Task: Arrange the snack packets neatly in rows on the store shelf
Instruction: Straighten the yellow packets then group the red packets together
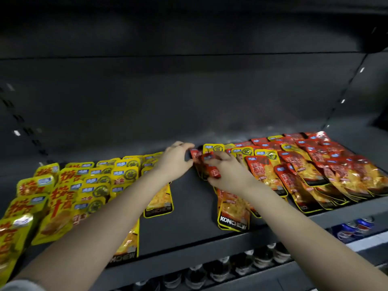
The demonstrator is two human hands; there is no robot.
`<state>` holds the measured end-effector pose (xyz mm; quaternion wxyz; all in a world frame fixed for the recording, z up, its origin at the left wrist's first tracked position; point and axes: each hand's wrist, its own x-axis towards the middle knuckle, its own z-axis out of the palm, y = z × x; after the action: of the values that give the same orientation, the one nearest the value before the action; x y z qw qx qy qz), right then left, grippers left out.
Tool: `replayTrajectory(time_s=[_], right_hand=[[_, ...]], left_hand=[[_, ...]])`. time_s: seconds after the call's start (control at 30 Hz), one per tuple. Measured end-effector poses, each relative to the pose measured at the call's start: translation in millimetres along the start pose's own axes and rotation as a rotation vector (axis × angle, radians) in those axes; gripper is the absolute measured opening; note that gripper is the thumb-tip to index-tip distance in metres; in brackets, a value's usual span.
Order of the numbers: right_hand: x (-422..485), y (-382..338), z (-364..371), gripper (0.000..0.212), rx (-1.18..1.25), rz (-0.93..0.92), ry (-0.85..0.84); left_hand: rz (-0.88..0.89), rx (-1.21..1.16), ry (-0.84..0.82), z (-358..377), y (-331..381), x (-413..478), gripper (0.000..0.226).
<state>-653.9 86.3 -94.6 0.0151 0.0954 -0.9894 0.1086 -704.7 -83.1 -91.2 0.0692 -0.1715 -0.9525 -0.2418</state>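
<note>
The right hand [227, 175] has its fingers [218, 157] curled over a bundle of red packets [197, 159], holding it at its upper end against the shelf [189, 196]. The left hand [175, 159] sits just left of the bundle, its fingers [185, 146] and thumb bent into a narrow C facing the bundle's edge. Whether they touch it I cannot tell.

The step looks like squaring this bundle into a row. It would go best if the left fingers steady the free edge while the right fingers fan the packets down toward the front packet [233, 213] lying just below them, edges parallel. The loose red pile [315, 171] right of the fingers overlaps untidily, and slick wrappers slide, so light, flat pressure suits. The yellow packets [94, 181] lie well to the left of the fingers.
</note>
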Motion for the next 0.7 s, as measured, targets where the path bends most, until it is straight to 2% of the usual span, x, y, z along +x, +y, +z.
replayTrajectory(time_s=[0.17, 0.33, 0.43, 0.6, 0.7], right_hand=[[-6, 29, 7, 0.057, 0.048, 0.021, 0.030], [-2, 39, 9, 0.058, 0.057, 0.013, 0.053], [-1, 40, 9, 0.058, 0.066, 0.007, 0.059], [-3, 41, 10, 0.056, 0.066, -0.026, 0.065], [-5, 40, 10, 0.056, 0.068, -0.034, 0.060]], left_hand=[[-0.067, -0.035, -0.090, 26, 18, 21, 0.049], [-0.222, -0.059, -0.016, 39, 12, 40, 0.047], [-0.246, -0.104, -0.039, 38, 15, 46, 0.044], [-0.326, -0.394, -0.079, 44, 25, 58, 0.041], [-0.418, -0.518, 0.001, 48, 26, 61, 0.037]])
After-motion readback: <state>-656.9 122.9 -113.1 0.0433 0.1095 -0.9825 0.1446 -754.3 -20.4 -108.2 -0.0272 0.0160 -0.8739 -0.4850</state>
